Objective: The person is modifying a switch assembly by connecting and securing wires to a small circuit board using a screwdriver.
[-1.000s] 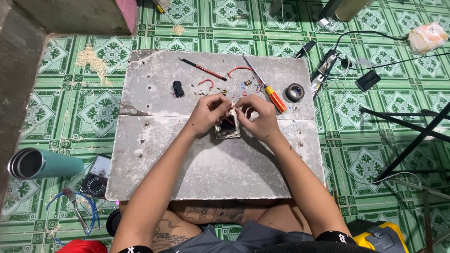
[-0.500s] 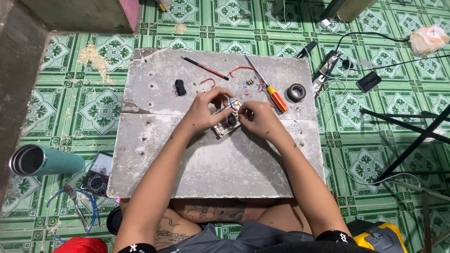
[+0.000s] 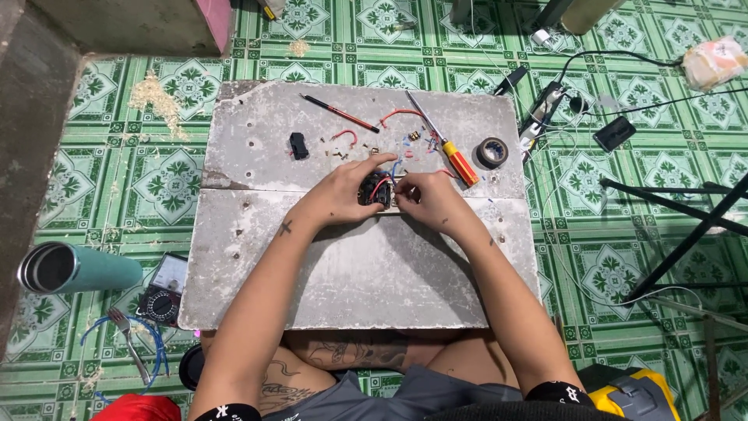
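Both my hands meet over the middle of a pale grey board [image 3: 351, 265] that rests across my lap. My left hand [image 3: 343, 191] grips a small black electrical part [image 3: 375, 189] with red and blue wires coming out of it. My right hand [image 3: 425, 195] pinches at the same part from the right side, fingertips on its wires. My fingers hide most of the part.
On the board lie a red-and-orange-handled screwdriver [image 3: 448, 148], a roll of black tape [image 3: 492, 151], a red-tipped probe [image 3: 339, 113], a small black block [image 3: 298, 145], loose red wire and small screws. On the green tiled floor are a teal flask [image 3: 78, 269], a multimeter [image 3: 164, 296], pliers, cables and a power strip.
The black part was turned between my hands and has settled slightly right of where it was. Both hands stay closed around it over the board's middle.
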